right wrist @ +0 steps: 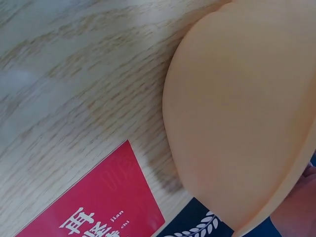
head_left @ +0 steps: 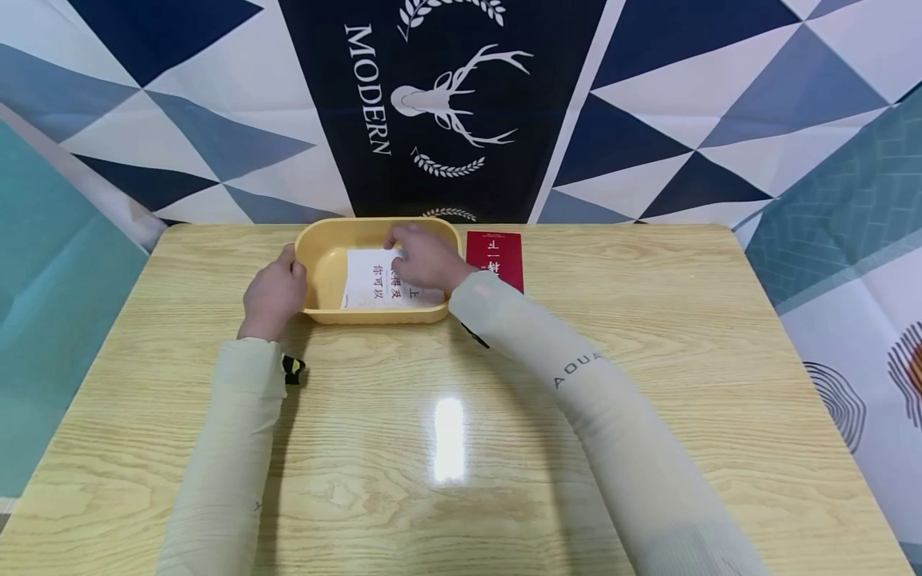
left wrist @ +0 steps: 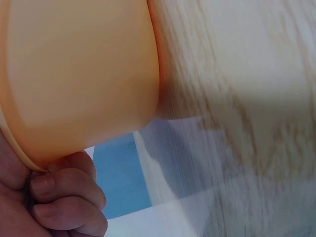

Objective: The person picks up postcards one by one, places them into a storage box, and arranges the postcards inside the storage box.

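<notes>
A yellow plastic tub (head_left: 320, 312) stands at the far middle of the wooden table (head_left: 648, 336). Inside it lies a white booklet (head_left: 369, 284) with red and black print. My left hand (head_left: 277, 288) grips the tub's left rim; in the left wrist view its curled fingers (left wrist: 64, 197) hook under the rim of the tub (left wrist: 79, 74). My right hand (head_left: 421, 256) reaches into the tub, fingers curled down onto the booklet's far right part, which it covers. A red booklet (head_left: 495, 258) lies flat just right of the tub, seen close in the right wrist view beside the tub wall (right wrist: 242, 113).
A patterned cloth backdrop (head_left: 446, 104) hangs right behind the table's far edge, close to the tub. More patterned sheets (head_left: 850, 264) flank the table on both sides. Bare wood (head_left: 446, 448) with a light glare spreads between my arms toward me.
</notes>
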